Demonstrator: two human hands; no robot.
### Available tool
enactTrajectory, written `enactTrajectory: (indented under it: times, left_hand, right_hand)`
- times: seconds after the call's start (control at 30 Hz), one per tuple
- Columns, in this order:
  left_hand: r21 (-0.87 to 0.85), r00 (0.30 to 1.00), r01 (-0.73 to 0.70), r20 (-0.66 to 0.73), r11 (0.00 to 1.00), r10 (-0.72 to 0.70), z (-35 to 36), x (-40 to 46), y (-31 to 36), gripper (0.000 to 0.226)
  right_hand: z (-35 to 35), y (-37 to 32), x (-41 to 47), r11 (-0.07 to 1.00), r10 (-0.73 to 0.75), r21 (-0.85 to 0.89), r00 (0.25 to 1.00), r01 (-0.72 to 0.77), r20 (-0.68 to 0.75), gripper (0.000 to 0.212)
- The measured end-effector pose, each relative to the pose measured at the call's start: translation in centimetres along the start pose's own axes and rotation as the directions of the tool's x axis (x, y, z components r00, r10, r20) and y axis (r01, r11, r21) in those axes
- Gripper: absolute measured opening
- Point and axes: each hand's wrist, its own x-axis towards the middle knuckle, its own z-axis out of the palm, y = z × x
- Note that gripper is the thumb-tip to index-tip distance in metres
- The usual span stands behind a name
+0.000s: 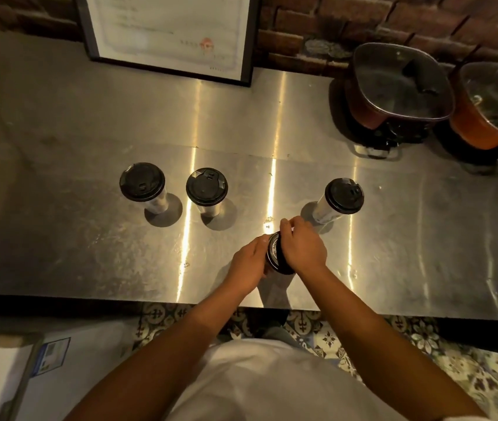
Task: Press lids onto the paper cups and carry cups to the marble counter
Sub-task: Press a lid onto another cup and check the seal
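Steel bench (pixel 89 244): my left hand (pixel 249 262) steadies the cup, right hand (pixel 302 247) fingers (pixel 285 226) clenched over black lid (pixel 275 253), seating it.

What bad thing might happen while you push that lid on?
Both hands, left hand and right hand, squeeze the lid on a tall, narrow cup near the steel counter's front edge; a hard push might tip it off. An elbow swing might knock the lidded cup nearby.
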Motion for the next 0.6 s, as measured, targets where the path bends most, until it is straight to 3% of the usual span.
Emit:
enactTrajectory:
  times: [0.2, 0.4, 0.5, 0.6]
  left_hand:
    - [0.069, 0.999, -0.033, 0.005, 0.997, 0.032, 0.2, 0.0, -0.8, 0.043]
    - [0.159, 0.996, -0.085, 0.016, 0.984, 0.083, 0.0, 0.1, -1.0, 0.046]
    - [0.184, 0.996, -0.090, 0.030, 0.979, 0.086, 0.0, 0.1, -0.8, 0.047]
    - [0.191, 0.996, -0.088, 0.034, 0.978, 0.083, 0.0, 0.0, -0.6, 0.047]
  right_hand:
    - [1.1, -0.3, -1.6, 0.998, -0.052, -0.034, 0.986, 0.047, -0.161, 0.054]
    - [0.9, -0.5, -0.6, 0.991, -0.050, -0.126, 0.996, 0.041, -0.074, 0.045]
    - [1.6, -0.3, -1.1, 0.987, -0.077, -0.150, 0.980, 0.049, -0.186, 0.052]
    - [1.6, -0.3, -1.2, 0.990, -0.079, -0.129, 0.981, 0.057, -0.175, 0.053]
